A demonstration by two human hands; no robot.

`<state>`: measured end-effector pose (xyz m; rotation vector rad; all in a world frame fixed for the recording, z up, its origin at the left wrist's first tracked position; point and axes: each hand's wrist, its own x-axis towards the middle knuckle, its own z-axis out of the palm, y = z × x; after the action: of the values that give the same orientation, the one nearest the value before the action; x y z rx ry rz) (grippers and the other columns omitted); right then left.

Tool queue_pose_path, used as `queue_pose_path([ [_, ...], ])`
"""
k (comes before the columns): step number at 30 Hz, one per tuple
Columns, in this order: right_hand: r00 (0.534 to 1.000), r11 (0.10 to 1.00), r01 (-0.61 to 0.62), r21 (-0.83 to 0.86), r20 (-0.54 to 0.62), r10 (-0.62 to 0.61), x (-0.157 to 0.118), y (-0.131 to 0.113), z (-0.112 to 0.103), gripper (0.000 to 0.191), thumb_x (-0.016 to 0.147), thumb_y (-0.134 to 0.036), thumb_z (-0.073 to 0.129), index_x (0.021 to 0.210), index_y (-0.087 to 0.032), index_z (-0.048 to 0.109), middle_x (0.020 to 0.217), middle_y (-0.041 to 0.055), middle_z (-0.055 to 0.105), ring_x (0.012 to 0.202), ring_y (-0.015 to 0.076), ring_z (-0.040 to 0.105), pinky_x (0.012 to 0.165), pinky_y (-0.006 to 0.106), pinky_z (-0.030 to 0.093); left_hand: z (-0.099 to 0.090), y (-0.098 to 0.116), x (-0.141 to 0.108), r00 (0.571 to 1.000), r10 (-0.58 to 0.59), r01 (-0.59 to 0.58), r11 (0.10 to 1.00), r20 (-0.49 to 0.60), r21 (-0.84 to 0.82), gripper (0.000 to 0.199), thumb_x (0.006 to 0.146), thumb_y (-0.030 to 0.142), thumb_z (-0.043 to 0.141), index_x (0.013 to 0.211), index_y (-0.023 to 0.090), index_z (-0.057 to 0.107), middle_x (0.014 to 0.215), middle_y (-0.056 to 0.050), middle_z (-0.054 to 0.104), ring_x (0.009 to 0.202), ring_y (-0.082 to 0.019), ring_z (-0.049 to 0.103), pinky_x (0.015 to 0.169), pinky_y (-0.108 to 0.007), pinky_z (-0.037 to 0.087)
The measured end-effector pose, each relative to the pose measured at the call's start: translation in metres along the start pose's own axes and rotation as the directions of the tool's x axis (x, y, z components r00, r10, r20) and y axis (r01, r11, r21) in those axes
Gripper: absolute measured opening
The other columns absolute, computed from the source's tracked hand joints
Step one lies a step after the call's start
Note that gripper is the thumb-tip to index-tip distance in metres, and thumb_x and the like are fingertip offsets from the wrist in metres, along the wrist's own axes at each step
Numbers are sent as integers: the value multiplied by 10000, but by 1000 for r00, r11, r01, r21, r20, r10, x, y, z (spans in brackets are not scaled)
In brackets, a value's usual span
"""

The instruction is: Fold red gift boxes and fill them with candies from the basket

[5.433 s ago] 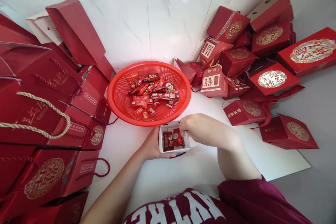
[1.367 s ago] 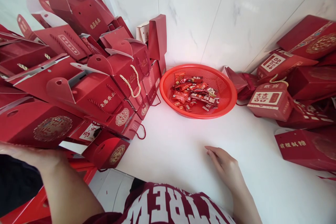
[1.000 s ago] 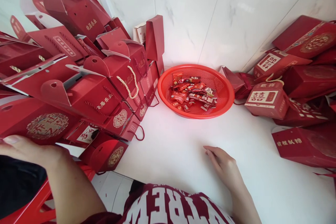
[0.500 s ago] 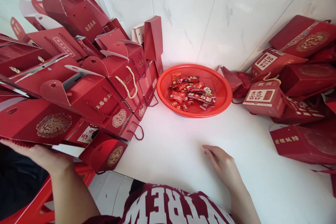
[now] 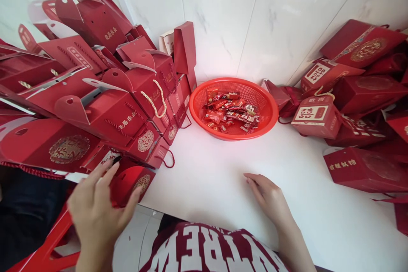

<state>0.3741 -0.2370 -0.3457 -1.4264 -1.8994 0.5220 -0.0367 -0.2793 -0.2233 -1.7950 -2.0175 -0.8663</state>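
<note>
My left hand [image 5: 98, 204] is open, with its fingers and thumb spread, in front of the stack of red gift boxes on the left. Its fingertips overlap a small box with a white label [image 5: 110, 157], and whether they touch it I cannot tell. Just right of the fingers is a red box with a gold round emblem [image 5: 142, 182]. My right hand [image 5: 269, 195] rests on the white table [image 5: 204, 178], holding nothing visible, index finger and thumb stretched leftward; its other fingers are mostly hidden. Beyond it stands a red plastic basket [image 5: 232, 136] with small wrapped sweets [image 5: 229, 110].
Many red gift boxes with rope handles [image 5: 121, 119] are stacked at the left. Further red boxes [image 5: 318, 114] are piled at the right. A tiled wall [image 5: 223, 21] closes off the back. A red plastic stool or chair frame [image 5: 47, 255] stands at lower left.
My left hand has moved rightward from the large box at the far left to the small boxes near the table edge. My right hand stays resting. The view has shifted slightly.
</note>
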Motion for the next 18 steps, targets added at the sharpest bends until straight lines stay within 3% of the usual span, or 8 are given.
queue_pose_path([
  [4,1000,1000,24,-3,17,-24,1,-1,2,233,1012,-272,476,1115,-207,674,1016,70,739,897,225,717,768,356,588,25,20,-17,993,-101,92,985,60,148,785,892,461,605,1539,131,308,1545,-223,390,1434,-405,363,1188,-599,244],
  [8,997,997,78,-18,17,-78,1,-5,2,226,1009,-241,475,1120,-208,669,1000,68,737,894,228,712,781,370,578,43,12,-19,995,-103,100,984,10,149,702,940,385,541,1538,96,314,1539,-240,394,1463,-385,325,1213,-570,194],
  [11,992,992,124,-8,-6,-124,4,-14,-7,218,1004,-211,483,1133,-214,659,1008,71,730,917,229,703,805,378,571,45,15,-15,990,-139,137,976,-1,168,670,959,362,505,1540,89,313,1535,-254,394,1459,-401,321,1199,-624,163],
  [15,979,981,196,-4,-56,-196,21,-39,-44,260,990,-170,506,1213,-241,621,1074,81,721,952,228,694,811,380,572,38,32,-11,990,-128,138,970,-66,200,610,939,334,555,1507,178,397,1532,-215,415,1431,-427,356,1166,-712,112],
  [18,945,956,292,-26,-147,-293,23,-63,-88,329,954,-171,576,1261,-286,604,1057,80,732,883,234,708,759,394,582,36,48,-6,981,74,-58,994,-181,91,576,850,248,685,1404,225,529,1435,-175,523,1339,-394,478,1143,-617,311],
])
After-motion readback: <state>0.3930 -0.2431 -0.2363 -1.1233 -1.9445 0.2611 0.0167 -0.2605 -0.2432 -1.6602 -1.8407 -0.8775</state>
